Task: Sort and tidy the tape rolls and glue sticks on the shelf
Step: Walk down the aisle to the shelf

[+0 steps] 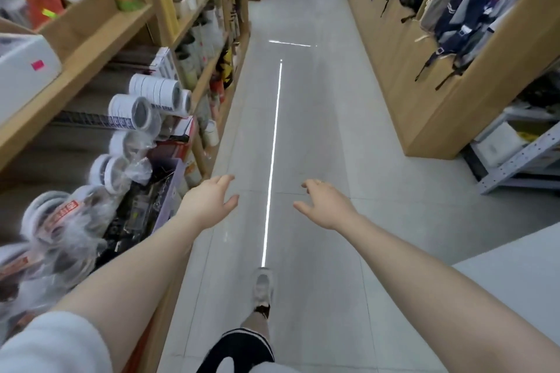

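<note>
Shrink-wrapped stacks of white tape rolls lie on their sides on the lower wooden shelf at my left, ends facing the aisle. More wrapped rolls with orange labels crowd the near left. My left hand hovers over the aisle floor just right of the shelf edge, fingers apart, holding nothing. My right hand is stretched out beside it, also open and empty, with a ring on one finger. I cannot make out any glue sticks.
A purple bin of dark items sits by the tape. White boxes and bottles fill the upper left shelves. Backpacks hang on the right unit, a metal rack beyond it. A grey tiled aisle runs ahead; my foot steps forward.
</note>
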`<state>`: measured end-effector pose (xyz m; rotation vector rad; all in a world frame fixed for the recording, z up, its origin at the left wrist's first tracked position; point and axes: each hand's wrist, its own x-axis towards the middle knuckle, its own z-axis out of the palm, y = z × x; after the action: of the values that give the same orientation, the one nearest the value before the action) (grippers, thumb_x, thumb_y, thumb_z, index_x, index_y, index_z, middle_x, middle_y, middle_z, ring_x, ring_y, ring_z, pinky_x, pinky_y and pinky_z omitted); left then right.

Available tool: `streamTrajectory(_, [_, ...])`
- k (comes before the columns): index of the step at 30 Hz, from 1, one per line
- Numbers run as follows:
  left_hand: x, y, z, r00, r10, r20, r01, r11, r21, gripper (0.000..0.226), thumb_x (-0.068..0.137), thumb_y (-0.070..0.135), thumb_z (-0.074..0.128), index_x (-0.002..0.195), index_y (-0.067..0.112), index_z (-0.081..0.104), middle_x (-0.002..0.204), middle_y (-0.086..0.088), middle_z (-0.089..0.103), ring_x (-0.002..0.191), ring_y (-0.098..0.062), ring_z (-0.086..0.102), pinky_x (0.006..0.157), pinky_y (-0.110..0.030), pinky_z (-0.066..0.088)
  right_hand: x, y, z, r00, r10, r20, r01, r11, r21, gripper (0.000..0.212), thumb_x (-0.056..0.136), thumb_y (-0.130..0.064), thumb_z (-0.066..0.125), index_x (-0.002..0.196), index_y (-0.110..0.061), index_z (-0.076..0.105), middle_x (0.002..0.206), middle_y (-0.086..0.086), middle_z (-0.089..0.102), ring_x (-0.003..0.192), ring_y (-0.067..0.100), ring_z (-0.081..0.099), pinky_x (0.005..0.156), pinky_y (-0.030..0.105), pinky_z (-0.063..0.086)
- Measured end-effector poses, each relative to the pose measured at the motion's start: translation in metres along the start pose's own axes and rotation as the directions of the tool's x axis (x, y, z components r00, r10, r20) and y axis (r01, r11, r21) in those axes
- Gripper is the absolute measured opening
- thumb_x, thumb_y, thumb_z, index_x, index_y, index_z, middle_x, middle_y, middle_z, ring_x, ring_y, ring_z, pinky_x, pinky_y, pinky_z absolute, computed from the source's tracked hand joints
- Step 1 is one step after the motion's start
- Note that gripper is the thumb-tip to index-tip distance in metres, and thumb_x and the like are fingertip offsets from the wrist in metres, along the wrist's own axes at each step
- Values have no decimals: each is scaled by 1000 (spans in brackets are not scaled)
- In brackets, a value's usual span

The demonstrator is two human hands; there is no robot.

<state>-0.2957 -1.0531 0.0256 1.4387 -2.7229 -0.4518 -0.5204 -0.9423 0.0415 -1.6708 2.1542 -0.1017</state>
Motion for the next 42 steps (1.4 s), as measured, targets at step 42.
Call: streamTrajectory(42, [966, -125, -189, 946, -178, -271, 163, 984, -75, 48, 91, 43, 46, 134, 23, 40, 122, 0, 56, 105, -17, 57, 80, -35, 53, 984, 104, -360, 973, -228, -33, 228, 974, -5, 57, 92, -48, 47, 137, -15, 36, 136, 4, 48, 128, 22, 39, 97, 44, 43])
